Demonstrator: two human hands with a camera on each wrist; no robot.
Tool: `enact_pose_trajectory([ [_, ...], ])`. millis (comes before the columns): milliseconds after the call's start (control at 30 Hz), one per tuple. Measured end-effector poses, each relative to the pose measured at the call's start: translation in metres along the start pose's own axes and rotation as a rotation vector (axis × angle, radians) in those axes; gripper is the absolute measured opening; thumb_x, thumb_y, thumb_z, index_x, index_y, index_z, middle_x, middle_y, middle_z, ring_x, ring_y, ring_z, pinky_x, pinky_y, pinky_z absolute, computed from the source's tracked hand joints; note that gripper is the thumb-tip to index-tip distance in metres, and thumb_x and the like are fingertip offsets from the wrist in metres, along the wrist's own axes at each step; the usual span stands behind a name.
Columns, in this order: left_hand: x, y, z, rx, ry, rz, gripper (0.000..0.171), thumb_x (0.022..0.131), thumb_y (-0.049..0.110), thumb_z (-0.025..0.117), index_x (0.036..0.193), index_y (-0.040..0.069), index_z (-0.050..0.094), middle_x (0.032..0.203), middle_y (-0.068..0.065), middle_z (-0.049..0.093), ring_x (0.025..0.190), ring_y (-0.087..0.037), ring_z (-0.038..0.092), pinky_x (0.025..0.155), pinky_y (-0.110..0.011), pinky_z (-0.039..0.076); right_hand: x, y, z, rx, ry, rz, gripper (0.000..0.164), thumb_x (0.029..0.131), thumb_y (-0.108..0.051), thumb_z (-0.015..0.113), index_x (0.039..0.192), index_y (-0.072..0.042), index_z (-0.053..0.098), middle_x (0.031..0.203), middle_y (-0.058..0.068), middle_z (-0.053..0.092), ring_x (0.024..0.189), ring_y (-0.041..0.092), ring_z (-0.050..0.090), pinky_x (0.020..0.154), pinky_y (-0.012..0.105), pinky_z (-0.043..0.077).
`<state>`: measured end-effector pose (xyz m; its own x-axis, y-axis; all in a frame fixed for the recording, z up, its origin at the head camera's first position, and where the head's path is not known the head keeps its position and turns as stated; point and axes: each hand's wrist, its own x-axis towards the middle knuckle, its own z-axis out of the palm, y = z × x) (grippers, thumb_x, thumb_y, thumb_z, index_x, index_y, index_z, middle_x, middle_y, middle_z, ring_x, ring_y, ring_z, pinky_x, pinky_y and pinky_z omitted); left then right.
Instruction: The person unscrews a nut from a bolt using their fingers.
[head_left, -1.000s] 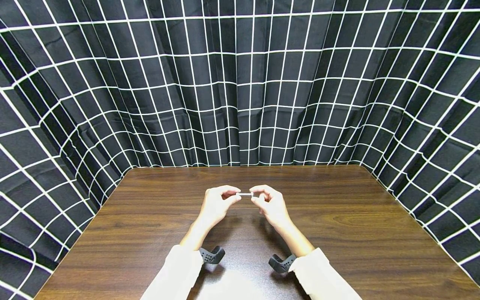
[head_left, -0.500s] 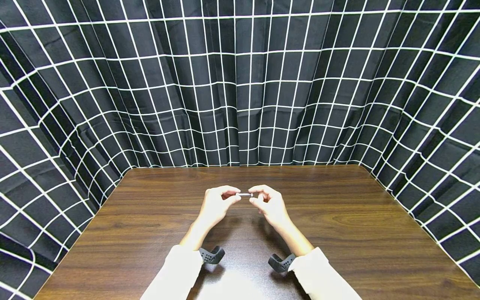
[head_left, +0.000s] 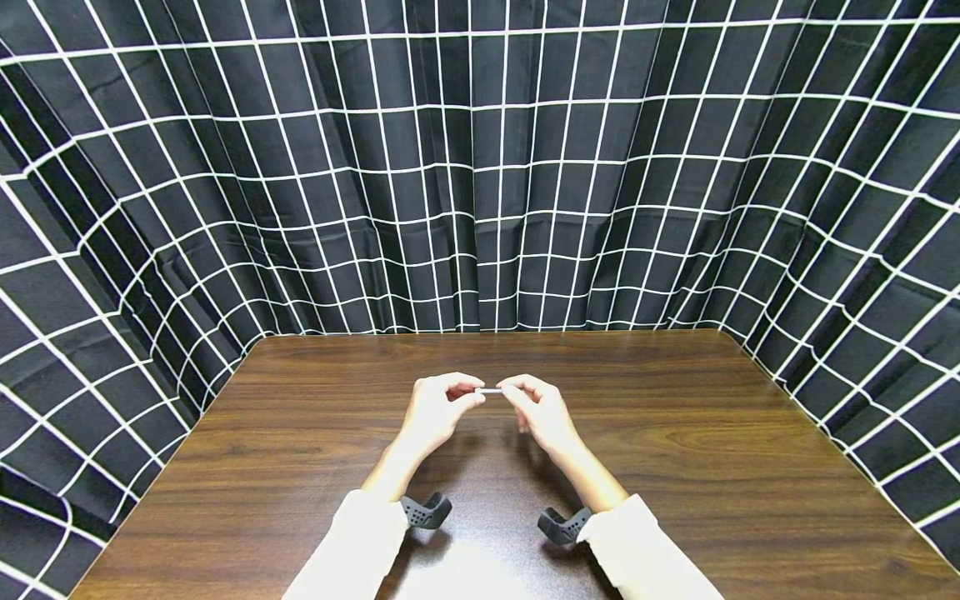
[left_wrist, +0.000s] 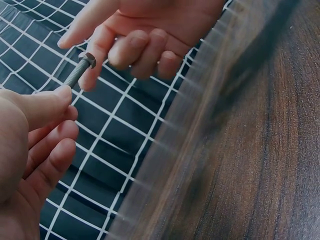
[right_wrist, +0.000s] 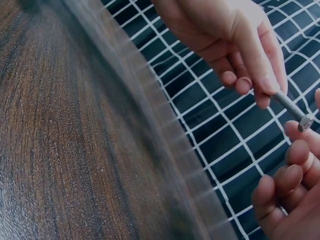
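Observation:
A grey metal bolt [head_left: 491, 391] lies roughly level between the two hands, above the table. My left hand [head_left: 431, 412] pinches its threaded shank between thumb and fingers, which hide that end. At the other end the hex head [left_wrist: 89, 59] shows in the left wrist view. Around this head my right hand [head_left: 546, 417] has its thumb and index finger spread, with the thumb apart from it. Whether the index finger touches the head I cannot tell. The right hand's other fingers are loosely bent. In the right wrist view the bolt [right_wrist: 289, 105] slants down from the left fingertips.
A dark brown wooden table [head_left: 300, 433] extends beneath both hands. Black curtain [head_left: 495, 192] with a white grid stands along the back and sides. Grey straps [head_left: 426, 510] sit at both wrists beside white sleeves [head_left: 348, 542].
The right thumb and fingers have shifted about the bolt's head, and the thumb now covers that end in the head view. The left hand keeps its pinch and has moved very slightly right.

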<state>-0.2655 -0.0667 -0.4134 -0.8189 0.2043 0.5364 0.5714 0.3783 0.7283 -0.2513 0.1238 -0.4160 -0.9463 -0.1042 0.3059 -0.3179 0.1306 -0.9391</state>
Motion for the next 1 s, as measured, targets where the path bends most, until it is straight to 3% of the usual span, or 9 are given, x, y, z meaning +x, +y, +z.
enact_pose_trajectory([
  [300, 0.0, -0.001, 0.0, 0.005, -0.016, 0.001, 0.016, 0.08, 0.01, 0.079, 0.095, 0.008, 0.075, 0.081, 0.006, 0.072, 0.066, -0.006, 0.063, 0.061, -0.025, 0.049, -0.01, -0.037, 0.001, -0.091, 0.031, 0.159, 0.033, 0.098, -0.015, 0.056, 0.085, 0.014, 0.064, 0.044, -0.009, 0.031, 0.036, 0.0, 0.028, 0.04, 0.019, 0.025],
  [633, 0.0, 0.001, -0.001, -0.005, -0.013, -0.001, 0.016, 0.08, 0.009, 0.078, 0.095, 0.006, 0.075, 0.081, 0.005, 0.072, 0.067, -0.007, 0.063, 0.061, -0.025, 0.05, 0.0, 0.003, 0.0, -0.099, 0.059, 0.11, 0.037, 0.097, -0.024, 0.059, 0.078, 0.007, 0.065, 0.044, -0.01, 0.03, 0.036, 0.001, 0.025, 0.037, 0.021, 0.02],
  [867, 0.0, 0.001, -0.001, -0.001, -0.008, -0.004, 0.014, 0.08, 0.01, 0.078, 0.094, 0.01, 0.075, 0.081, 0.005, 0.072, 0.067, -0.006, 0.063, 0.061, -0.025, 0.05, 0.001, 0.004, 0.0, -0.101, 0.06, 0.085, 0.032, 0.094, -0.025, 0.062, 0.079, 0.003, 0.067, 0.046, -0.008, 0.036, 0.038, 0.006, 0.028, 0.038, 0.022, 0.023],
  [1000, 0.0, 0.0, -0.001, -0.006, -0.006, -0.004, 0.015, 0.08, 0.01, 0.078, 0.095, 0.01, 0.075, 0.082, 0.004, 0.073, 0.068, -0.006, 0.064, 0.062, -0.025, 0.05, 0.0, -0.003, -0.002, -0.094, 0.041, 0.092, 0.028, 0.095, -0.02, 0.063, 0.085, 0.005, 0.067, 0.054, -0.006, 0.048, 0.039, 0.004, 0.031, 0.039, 0.021, 0.027],
])
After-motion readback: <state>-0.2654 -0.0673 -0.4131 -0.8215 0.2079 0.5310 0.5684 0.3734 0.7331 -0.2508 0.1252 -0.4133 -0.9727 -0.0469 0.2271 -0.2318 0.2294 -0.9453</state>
